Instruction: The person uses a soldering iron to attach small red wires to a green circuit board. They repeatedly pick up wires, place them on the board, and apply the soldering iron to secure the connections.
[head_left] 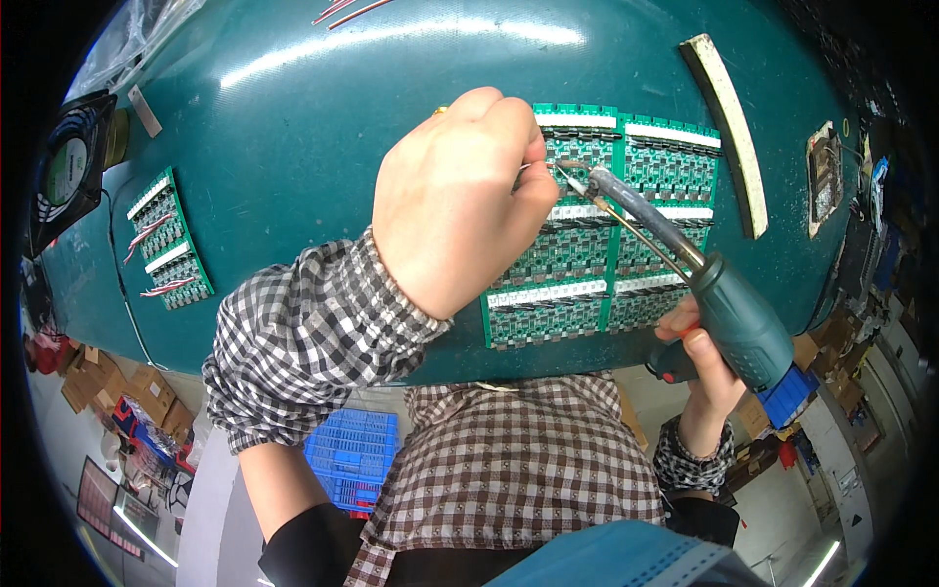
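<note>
My right hand (712, 370) is wrapped round the handle of a green soldering gun (745, 318). Its long metal barrel (646, 217) and a thin feed tube (641, 238) reach up and left over a panel of green circuit boards (550, 266). The tip meets the panel's upper part, close to my left fingertips. My left hand (460, 196) is closed in a pinch above the panel's left side; a thin wire shows at the fingertips, mostly hidden by the hand. Rows of white connectors and dark components run across the boards.
At the left lies a smaller board piece (171, 240) with red and white wires, near a black fan (68, 176). A curved pale strip (729, 127) and a worn metal holder (825, 181) lie right. Loose wires (354, 14) lie at the far edge; a blue crate (352, 450) stands below.
</note>
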`<state>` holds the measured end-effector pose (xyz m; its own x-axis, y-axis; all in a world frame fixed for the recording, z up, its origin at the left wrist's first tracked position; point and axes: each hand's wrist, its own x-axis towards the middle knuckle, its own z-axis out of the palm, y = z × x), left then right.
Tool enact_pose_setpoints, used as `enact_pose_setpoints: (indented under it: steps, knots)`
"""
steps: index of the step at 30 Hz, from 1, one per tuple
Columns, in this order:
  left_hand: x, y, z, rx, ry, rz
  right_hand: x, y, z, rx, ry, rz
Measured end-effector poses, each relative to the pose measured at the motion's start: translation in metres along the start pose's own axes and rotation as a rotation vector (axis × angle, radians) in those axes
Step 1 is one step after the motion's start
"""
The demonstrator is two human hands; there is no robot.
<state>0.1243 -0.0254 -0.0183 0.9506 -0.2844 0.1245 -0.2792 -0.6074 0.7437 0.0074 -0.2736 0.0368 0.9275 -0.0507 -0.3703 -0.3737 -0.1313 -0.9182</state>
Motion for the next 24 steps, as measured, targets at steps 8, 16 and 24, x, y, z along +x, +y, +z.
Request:
enact_pose_setpoints:
  steps: [8, 16, 24]
  knots:
    - [0.0004, 0.0008, 0.0001, 0.001, -0.004, 0.005, -0.0019, 0.0019, 0.0007, 0.019, 0.035, -0.009]
    - [0.0001, 0.0014, 0.0008, 0.008, -0.004, -0.009, -0.0014, -0.0015, 0.0019, 0.027, 0.053, -0.035]
    - [0.0002, 0.0008, 0.0005, 0.002, -0.002, -0.004, -0.0007, 0.0008, 0.0007, 0.008, 0.012, -0.019]
